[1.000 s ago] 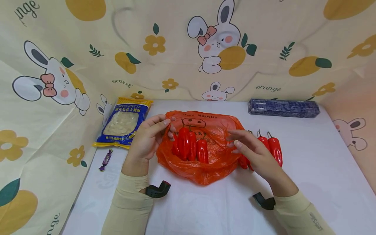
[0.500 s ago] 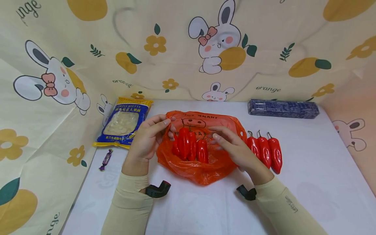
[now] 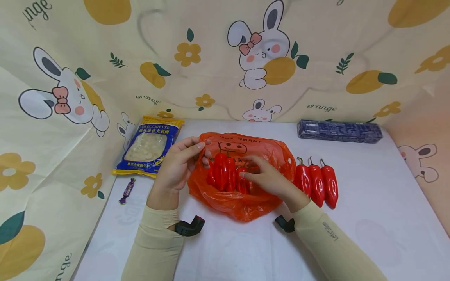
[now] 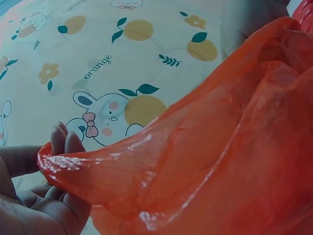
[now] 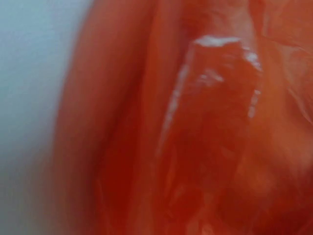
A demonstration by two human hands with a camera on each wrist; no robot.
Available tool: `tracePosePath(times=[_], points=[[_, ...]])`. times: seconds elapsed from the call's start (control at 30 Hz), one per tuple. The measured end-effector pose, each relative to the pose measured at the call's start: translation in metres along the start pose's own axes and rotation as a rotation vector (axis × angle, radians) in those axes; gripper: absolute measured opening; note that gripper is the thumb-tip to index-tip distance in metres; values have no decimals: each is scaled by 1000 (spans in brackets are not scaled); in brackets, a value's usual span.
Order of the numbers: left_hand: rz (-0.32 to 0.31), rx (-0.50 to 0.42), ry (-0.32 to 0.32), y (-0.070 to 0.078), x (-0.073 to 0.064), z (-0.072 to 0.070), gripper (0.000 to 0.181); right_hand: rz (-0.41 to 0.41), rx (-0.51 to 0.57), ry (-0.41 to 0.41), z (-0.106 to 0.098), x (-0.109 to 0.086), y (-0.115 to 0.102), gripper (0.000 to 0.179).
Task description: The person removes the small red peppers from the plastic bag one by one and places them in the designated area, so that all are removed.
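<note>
A red plastic bag (image 3: 242, 208) lies on the white table with its mouth spread, and several shiny red chili peppers (image 3: 220, 171) stand inside it. My left hand (image 3: 178, 164) pinches the bag's left rim. In the left wrist view, the fingers and thumb hold a fold of the bag (image 4: 161, 171) pulled out taut. My right hand (image 3: 270, 177) reaches over the bag's right side to the rightmost pepper (image 3: 242, 185) inside, thumb in front of its top and fingers loosely bent behind. The right wrist view shows blurred red bag film (image 5: 205, 137), without the fingers.
Three red chili peppers (image 3: 316, 183) lie side by side right of the bag. Behind them is a dark blue patterned box (image 3: 339, 131). At the left are an orecchiette pasta packet (image 3: 147, 146) and a purple-wrapped candy (image 3: 127, 191). A rabbit-print cloth (image 3: 211, 78) closes off the back.
My right hand has moved left from beside the loose peppers to the pepper in the bag, uncovering the three on the table. The left hand keeps its hold on the rim.
</note>
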State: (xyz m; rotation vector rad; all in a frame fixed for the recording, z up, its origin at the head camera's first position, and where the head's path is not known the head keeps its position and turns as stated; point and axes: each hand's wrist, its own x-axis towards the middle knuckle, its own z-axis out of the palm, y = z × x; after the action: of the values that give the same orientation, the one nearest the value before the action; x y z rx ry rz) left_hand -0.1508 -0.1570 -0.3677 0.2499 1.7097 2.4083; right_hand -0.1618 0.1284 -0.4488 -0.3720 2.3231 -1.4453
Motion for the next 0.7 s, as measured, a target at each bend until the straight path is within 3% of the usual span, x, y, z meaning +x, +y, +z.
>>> tracePosePath(times=[0.37,0.7], points=[[-10,-13,0,0,0,0,15,44,-221,-22,15,12,1,62],[-6,9,10,0,0,0,13,66,-132,21,19,15,-1,53]])
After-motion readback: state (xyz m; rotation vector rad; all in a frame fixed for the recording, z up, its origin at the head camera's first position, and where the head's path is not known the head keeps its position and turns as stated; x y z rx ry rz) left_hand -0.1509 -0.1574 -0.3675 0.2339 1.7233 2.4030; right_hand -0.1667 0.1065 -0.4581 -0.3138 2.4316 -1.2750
